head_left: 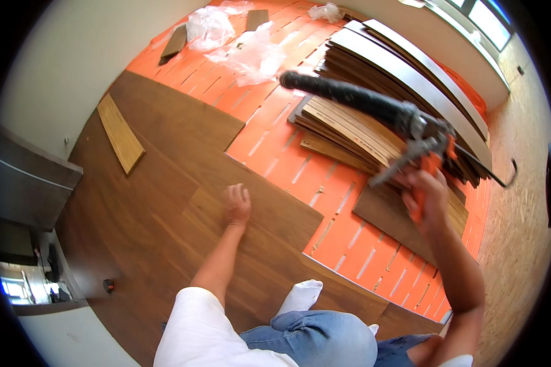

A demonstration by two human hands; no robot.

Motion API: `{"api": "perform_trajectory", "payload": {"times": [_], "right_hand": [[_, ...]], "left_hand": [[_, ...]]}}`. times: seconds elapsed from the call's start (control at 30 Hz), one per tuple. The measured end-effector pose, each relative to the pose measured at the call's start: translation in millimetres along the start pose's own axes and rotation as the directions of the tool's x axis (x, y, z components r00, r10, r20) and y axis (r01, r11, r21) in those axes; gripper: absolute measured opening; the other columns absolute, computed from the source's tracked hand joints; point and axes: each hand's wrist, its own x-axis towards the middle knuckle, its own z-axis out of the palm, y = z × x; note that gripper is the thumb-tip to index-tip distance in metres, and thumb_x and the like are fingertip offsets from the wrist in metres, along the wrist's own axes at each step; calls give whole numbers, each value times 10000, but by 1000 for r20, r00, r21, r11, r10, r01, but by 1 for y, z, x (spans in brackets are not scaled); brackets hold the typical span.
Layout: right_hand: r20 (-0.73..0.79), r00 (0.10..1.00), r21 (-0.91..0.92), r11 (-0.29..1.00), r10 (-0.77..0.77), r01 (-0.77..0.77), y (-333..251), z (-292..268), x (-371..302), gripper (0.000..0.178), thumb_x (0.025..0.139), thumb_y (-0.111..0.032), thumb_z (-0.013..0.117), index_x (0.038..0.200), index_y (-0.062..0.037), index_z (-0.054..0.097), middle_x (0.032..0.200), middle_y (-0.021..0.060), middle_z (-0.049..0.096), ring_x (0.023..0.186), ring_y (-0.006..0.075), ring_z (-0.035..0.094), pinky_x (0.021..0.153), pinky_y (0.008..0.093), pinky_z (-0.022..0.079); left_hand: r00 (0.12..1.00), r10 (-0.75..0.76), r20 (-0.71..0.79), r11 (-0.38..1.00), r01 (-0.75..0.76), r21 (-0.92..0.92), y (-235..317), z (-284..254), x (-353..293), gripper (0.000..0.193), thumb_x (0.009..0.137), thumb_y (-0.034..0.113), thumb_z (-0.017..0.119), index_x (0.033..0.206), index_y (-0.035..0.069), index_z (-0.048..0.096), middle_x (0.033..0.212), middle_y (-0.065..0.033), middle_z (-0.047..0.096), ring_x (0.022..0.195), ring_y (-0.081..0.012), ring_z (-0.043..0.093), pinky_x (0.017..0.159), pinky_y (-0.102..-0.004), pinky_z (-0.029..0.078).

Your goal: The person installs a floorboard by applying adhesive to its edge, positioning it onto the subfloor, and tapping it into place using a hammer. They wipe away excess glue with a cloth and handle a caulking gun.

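Observation:
My right hand [425, 189] is wrapped round the orange handle of a caulking gun [355, 98], raised above the floor at the right. Its black barrel points to the far left, and a hooked metal rod sticks out at the back. My left hand [237, 203] rests on the brown wood flooring [159, 208] with nothing in it, its fingers stretched forward near a board seam. Beyond that hand, the stepped edge of the laid boards meets an orange slotted underlay [343, 208].
Stacked planks [404, 61] stand at the far right, with shorter boards [349, 131] before them. One brown plank [392, 217] lies on the underlay. A loose light-wood piece [121, 133] is at the left. Crumpled clear plastic [251, 55] lies at the back. A small dark object [108, 285] sits lower left.

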Motion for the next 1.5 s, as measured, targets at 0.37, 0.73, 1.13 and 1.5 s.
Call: {"api": "perform_trajectory", "payload": {"times": [0.37,0.73,1.13,1.5], "right_hand": [[-251,967,198,975,-47,99,104,224,333,86,823,13,599,883,-31,556,796,85,600,649,204,618,478,329,433],[82,995,627,772,65,-102,227,249,479,255,864,67,495,1107,-12,487,1092,139,673,1124,373,729,504,244,403],[159,921,-130,933,355,-337,258,282,550,179,1039,-210,638,1012,-40,589,908,105,705,858,237,735,748,449,663],[201,971,-236,968,131,-81,252,245,452,362,1077,-313,565,1142,29,666,986,93,702,811,182,697,701,344,611]], "left_hand": [[987,-41,158,997,28,78,-11,-5,-8,181,934,194,634,1072,77,619,1057,-139,602,1007,-342,586,887,-476,469],[976,-78,201,996,66,66,-13,-7,-2,217,934,186,638,1094,40,657,1076,-152,624,984,-347,601,857,-481,477],[968,-73,240,994,52,95,-11,-6,-3,227,938,175,640,1116,35,662,1083,-150,627,970,-351,600,860,-494,478],[965,-81,250,992,54,112,-17,-1,-7,192,975,182,599,1101,43,640,1090,-167,627,1038,-371,593,907,-520,454]]}}
